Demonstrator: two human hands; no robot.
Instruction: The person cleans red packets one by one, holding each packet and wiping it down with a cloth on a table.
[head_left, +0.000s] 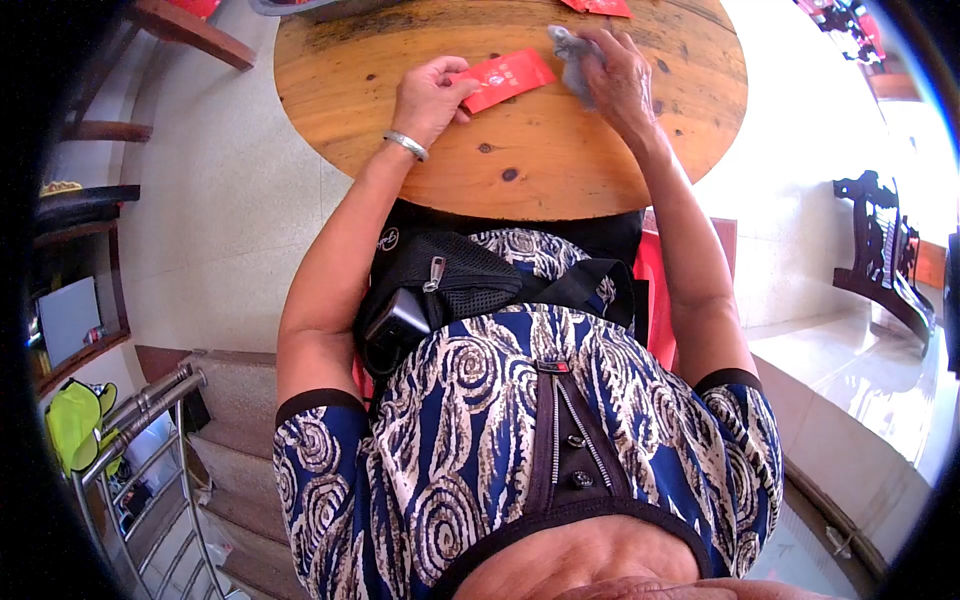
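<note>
My left hand (432, 100), with a silver bracelet at the wrist, grips the left end of a red packet (508, 80) between thumb and fingers. Pale print shows on the packet, which lies at a slant over the wooden table (510, 150). To its right, my right hand (618, 82) is closed around a crumpled grey cloth (572, 55), part of which sticks out to the left of the fingers. The cloth is close to the packet's right end, with a small gap between them.
Another red packet (598, 6) lies at the table's far edge, beside a grey tray-like container (320, 8) at the upper left. A black waist bag (450, 275) rests on my lap. Metal railings (150, 410) and steps (240, 440) are at the lower left.
</note>
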